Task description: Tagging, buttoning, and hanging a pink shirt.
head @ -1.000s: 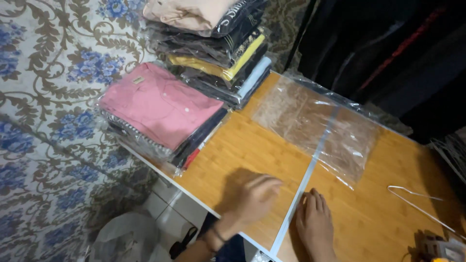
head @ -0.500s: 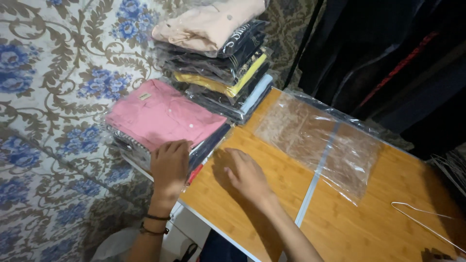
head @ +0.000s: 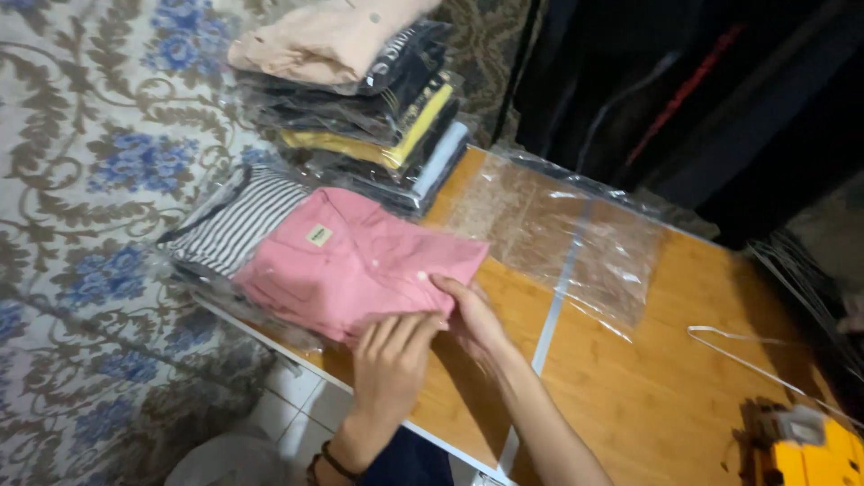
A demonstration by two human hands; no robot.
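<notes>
Left hand (head: pixel 389 353): palm down on the near edge of the bagged pink shirt (head: pixel 360 261), fingers spread narrow and curled over that edge, gripping it.
Right hand (head: pixel 475 317): at the shirt's right near corner, fingertips (head: pixel 443 283) tucked against the plastic, thumb under; whether it pinches the bag I cannot tell.
Pink shirt: folded in clear plastic, lying partly on the wooden table (head: pixel 648 396), partly over a striped bagged garment (head: pixel 236 220); its near edge sits under both sets of fingers.
Behind: a tall stack of bagged clothes (head: pixel 360 99), just beside the pink shirt.
To the right: an empty clear plastic bag (head: pixel 562 238) flat on the table, near the right hand but apart from it.
Far right: a wire hanger (head: pixel 751 360) and a yellow tool (head: pixel 805 450).
</notes>
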